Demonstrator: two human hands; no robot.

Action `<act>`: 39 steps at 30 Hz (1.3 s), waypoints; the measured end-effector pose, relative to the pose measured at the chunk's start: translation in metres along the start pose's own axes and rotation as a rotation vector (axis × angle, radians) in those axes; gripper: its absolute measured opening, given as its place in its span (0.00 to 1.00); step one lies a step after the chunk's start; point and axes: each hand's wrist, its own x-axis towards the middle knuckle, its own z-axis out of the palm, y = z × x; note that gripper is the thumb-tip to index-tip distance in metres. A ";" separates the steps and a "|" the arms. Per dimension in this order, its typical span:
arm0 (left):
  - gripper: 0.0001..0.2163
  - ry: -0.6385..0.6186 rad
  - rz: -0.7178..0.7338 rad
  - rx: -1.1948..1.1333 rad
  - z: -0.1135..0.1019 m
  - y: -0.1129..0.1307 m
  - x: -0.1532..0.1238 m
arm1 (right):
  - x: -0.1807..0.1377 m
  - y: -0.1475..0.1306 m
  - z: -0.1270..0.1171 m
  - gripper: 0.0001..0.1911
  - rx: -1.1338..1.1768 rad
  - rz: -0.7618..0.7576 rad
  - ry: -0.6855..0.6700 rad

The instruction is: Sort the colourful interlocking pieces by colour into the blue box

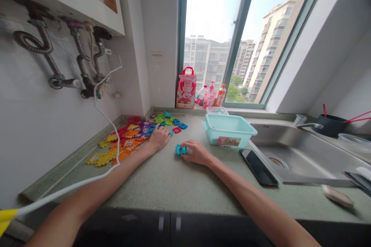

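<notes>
A heap of flat, toothed plastic pieces [130, 139] in yellow, orange, red, purple, green and blue lies on the grey-green counter [179, 185] by the left wall. My left hand [159, 138] rests on the heap's right edge, fingers curled over pieces there. My right hand [197, 152] lies on the counter a little to the right, fingers closed round a blue toothed piece [179, 149] that sticks out to the left.
A light blue plastic tub [228, 129] stands just right of my right hand. A dark phone [258, 166] lies beside the steel sink [301, 154]. A white cable [104, 115] hangs over the heap. A gift bag [186, 89] and bottles [213, 95] stand on the sill.
</notes>
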 end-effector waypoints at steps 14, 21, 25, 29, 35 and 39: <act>0.14 -0.165 0.037 -0.487 -0.024 0.032 -0.025 | 0.005 -0.006 -0.014 0.14 0.011 -0.063 0.370; 0.12 -0.267 0.213 -0.526 -0.034 0.015 -0.026 | 0.004 -0.012 0.011 0.17 0.038 0.062 0.162; 0.15 -0.263 0.181 -0.564 -0.033 0.015 -0.029 | 0.002 -0.014 0.011 0.19 0.074 0.093 -0.035; 0.16 -0.284 0.161 -0.629 -0.033 0.014 -0.029 | 0.000 -0.014 0.007 0.19 0.110 0.066 -0.058; 0.15 -0.312 0.086 -0.686 -0.030 0.013 -0.030 | 0.000 -0.008 0.009 0.21 0.112 0.078 -0.070; 0.16 -0.314 0.093 -0.668 -0.034 0.013 -0.029 | 0.000 -0.005 0.007 0.25 0.120 0.068 -0.096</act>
